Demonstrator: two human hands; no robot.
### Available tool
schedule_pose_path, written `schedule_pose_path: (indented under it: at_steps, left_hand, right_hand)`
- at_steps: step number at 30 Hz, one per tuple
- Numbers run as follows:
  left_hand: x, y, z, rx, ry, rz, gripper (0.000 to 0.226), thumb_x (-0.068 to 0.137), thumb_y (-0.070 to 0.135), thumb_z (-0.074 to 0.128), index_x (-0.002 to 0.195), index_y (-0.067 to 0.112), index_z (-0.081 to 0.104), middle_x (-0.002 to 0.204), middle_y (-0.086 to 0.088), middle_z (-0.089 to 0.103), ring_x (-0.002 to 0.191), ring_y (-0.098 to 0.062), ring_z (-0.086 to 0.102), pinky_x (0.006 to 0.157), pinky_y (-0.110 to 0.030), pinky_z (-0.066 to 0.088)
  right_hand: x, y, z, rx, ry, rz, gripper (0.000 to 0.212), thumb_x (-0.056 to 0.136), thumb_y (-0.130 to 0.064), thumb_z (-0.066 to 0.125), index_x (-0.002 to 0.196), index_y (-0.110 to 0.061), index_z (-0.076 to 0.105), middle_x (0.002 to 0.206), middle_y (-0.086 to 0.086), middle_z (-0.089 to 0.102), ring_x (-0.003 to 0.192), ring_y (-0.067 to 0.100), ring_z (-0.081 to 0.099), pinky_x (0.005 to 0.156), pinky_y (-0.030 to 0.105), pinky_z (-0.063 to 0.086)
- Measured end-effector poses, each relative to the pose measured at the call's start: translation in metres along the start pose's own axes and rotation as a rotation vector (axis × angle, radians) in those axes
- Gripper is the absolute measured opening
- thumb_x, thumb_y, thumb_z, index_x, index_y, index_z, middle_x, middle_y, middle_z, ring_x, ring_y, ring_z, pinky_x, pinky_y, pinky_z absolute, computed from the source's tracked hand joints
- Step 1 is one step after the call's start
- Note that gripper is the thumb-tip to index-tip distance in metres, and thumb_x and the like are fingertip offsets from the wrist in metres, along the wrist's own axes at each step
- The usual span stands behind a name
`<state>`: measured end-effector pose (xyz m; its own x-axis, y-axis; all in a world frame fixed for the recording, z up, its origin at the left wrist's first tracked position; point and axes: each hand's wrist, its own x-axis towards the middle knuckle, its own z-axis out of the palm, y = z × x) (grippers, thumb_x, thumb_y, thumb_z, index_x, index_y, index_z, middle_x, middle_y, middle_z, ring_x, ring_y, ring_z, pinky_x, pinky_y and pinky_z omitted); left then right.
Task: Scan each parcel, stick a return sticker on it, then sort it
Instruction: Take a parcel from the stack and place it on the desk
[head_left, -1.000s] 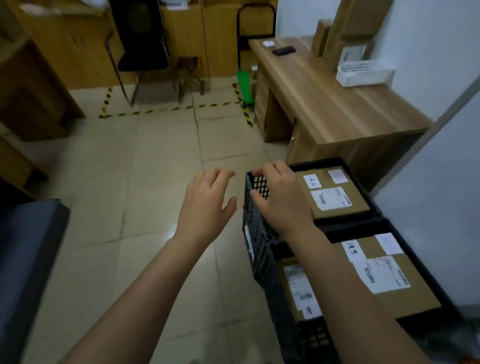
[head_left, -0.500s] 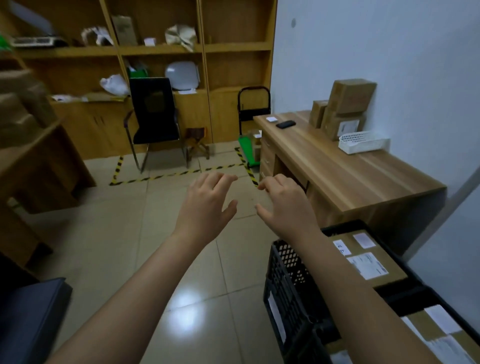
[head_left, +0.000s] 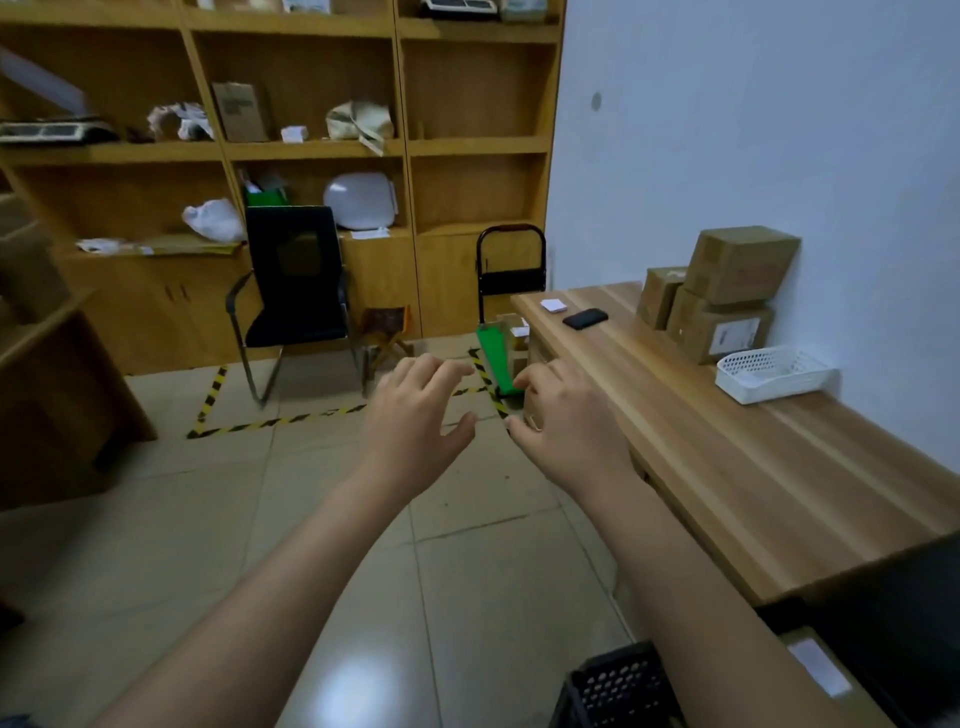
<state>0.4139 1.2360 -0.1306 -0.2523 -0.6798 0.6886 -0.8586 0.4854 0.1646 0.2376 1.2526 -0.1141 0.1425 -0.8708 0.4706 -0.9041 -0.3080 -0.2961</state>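
Observation:
My left hand (head_left: 418, 415) and my right hand (head_left: 569, 421) hover side by side in mid-air over the floor, fingers loosely spread, holding nothing. Three brown cardboard parcels (head_left: 727, 296) are stacked at the back of the wooden desk (head_left: 727, 467) against the wall. On the desk lie a black handheld device (head_left: 585, 318) and a small white pad of stickers (head_left: 553, 305). At the bottom right, only the corner of a black plastic crate (head_left: 615, 686) shows, with a labelled parcel (head_left: 815, 670) in it beside my right forearm.
A white mesh basket (head_left: 774, 374) sits on the desk near the parcels. A black chair (head_left: 293, 291), a small stool (head_left: 387, 332) and a green hand truck (head_left: 501, 332) stand by the wooden shelving (head_left: 311, 150). Yellow-black tape (head_left: 270, 421) marks the tiled floor.
The view has lifted from the crates up toward the desk and shelves. My right hand has left the crate rim; both hands now float empty in front of me.

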Motion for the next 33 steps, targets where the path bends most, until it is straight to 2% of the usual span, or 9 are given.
schedule_pose_path:
  at_steps: [5,10,14,20,26,31,33]
  left_hand:
    - [0.061,-0.041,0.055,-0.052,-0.042,0.026,0.04,0.082,0.028,0.072,0.118,0.016,0.06,0.109,-0.001,0.062,0.104,-0.023,0.056,0.089,-0.039,0.045]
    - [0.13,-0.092,0.117,-0.104,-0.1,0.111,0.04,0.084,0.031,0.068,0.121,0.018,0.058,0.114,0.0,0.061,0.109,-0.022,0.054,0.092,-0.039,0.045]
    - [0.197,-0.133,0.162,-0.168,-0.104,0.184,0.039,0.083,0.031,0.069,0.119,0.019,0.058,0.114,0.002,0.06,0.109,-0.02,0.053,0.091,-0.036,0.044]
    - [0.293,-0.174,0.224,-0.25,-0.132,0.334,0.039,0.083,0.031,0.068,0.119,0.021,0.059,0.115,0.002,0.059,0.108,-0.02,0.051,0.09,-0.034,0.043]
    - [0.357,-0.187,0.3,-0.285,-0.19,0.458,0.036,0.082,0.031,0.068,0.115,0.019,0.06,0.111,0.001,0.06,0.105,-0.022,0.053,0.089,-0.036,0.043]
    - [0.415,-0.175,0.371,-0.321,-0.233,0.497,0.035,0.083,0.032,0.066,0.115,0.021,0.058,0.107,0.005,0.057,0.101,-0.019,0.052,0.086,-0.032,0.041]
    - [0.442,-0.163,0.4,-0.358,-0.239,0.514,0.035,0.083,0.032,0.066,0.116,0.022,0.058,0.108,0.005,0.057,0.102,-0.017,0.051,0.087,-0.028,0.036]
  right_hand:
    - [0.069,0.031,0.035,-0.048,-0.026,0.049,0.032,0.087,-0.032,0.063,0.116,-0.021,0.056,0.115,-0.003,0.055,0.106,0.015,0.049,0.089,0.029,0.042]
    - [0.143,0.058,0.068,-0.113,-0.019,0.144,0.029,0.089,-0.03,0.061,0.115,-0.022,0.054,0.115,-0.003,0.051,0.104,0.015,0.045,0.08,0.026,0.036]
    - [0.214,0.076,0.095,-0.154,0.023,0.227,0.036,0.089,-0.03,0.061,0.123,-0.025,0.051,0.121,-0.006,0.049,0.113,0.015,0.045,0.089,0.027,0.038]
    - [0.295,0.106,0.122,-0.23,0.071,0.354,0.033,0.087,-0.025,0.062,0.118,-0.024,0.054,0.116,-0.006,0.051,0.11,0.016,0.046,0.091,0.028,0.037]
    - [0.342,0.164,0.142,-0.273,0.082,0.499,0.034,0.088,-0.03,0.065,0.12,-0.026,0.054,0.12,-0.009,0.05,0.113,0.012,0.047,0.096,0.03,0.043]
    - [0.381,0.232,0.156,-0.305,0.112,0.546,0.035,0.086,-0.029,0.067,0.119,-0.026,0.055,0.117,-0.008,0.053,0.11,0.013,0.049,0.094,0.031,0.043]
    - [0.399,0.264,0.156,-0.316,0.134,0.572,0.034,0.086,-0.028,0.066,0.119,-0.026,0.055,0.116,-0.008,0.053,0.109,0.012,0.049,0.093,0.03,0.044]
